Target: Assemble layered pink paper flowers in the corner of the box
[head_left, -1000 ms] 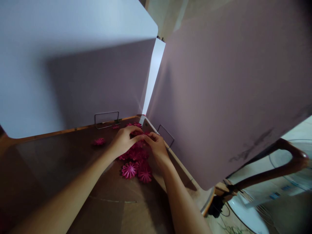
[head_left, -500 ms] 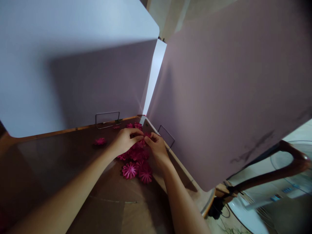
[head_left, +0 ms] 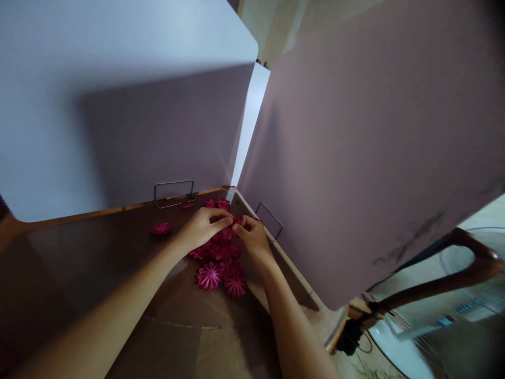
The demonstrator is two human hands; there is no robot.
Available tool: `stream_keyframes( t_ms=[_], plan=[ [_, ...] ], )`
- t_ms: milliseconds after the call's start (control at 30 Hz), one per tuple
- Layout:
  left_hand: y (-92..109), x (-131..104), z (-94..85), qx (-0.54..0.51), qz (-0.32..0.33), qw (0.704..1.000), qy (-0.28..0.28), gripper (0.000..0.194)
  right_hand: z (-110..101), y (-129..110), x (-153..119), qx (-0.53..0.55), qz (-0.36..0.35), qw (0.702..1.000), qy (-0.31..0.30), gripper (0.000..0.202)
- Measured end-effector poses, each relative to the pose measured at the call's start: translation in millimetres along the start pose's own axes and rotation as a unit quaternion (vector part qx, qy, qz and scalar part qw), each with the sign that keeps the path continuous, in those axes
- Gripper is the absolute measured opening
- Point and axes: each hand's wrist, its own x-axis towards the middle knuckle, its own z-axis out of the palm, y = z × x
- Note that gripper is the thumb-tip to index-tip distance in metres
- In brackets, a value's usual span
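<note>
My left hand [head_left: 209, 226] and my right hand [head_left: 252, 234] meet above a pile of pink flowers [head_left: 221, 250] on the brown table [head_left: 165, 295]. Thumb and fingers of each are pinched on a pink flower [head_left: 238, 220], which shows only in part between the fingertips. Just below my wrists, a round flower with light ribs [head_left: 210, 276] lies beside a darker one [head_left: 235, 284]. One separate flower [head_left: 161, 228] rests to the left of my left hand. Part of the pile is hidden under my hands.
Two large pale boards stand upright, a left one [head_left: 130, 131] and a right one [head_left: 355, 158], meeting in a narrow lit gap behind the pile. Wire stands [head_left: 173, 182] show at their bases. At right are a brown wooden armrest [head_left: 437, 281] and a white fan base [head_left: 402, 350].
Both hands stay at nearly the same spot. The fingertips have shifted slightly around the flower between them.
</note>
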Motion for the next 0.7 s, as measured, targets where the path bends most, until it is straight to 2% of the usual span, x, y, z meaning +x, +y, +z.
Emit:
stream_keyframes(
  t_ms=[100,433,700],
  plan=[
    [1.2,0.7,-0.6,-0.004,0.005,1.000,-0.006,0.023,-0.5,1.1,1.3,-0.007,-0.012,1.000,-0.008,0.037],
    [0.1,2.3,-4.6,-0.003,-0.017,0.999,0.030,0.024,0.6,-4.6,-1.4,-0.026,-0.013,1.000,0.005,0.035],
    [-5.7,4.9,-8.5,-0.053,-0.067,0.990,0.116,0.025,-1.2,-0.2,0.3,-0.020,-0.009,1.000,0.021,0.031]
  ],
)
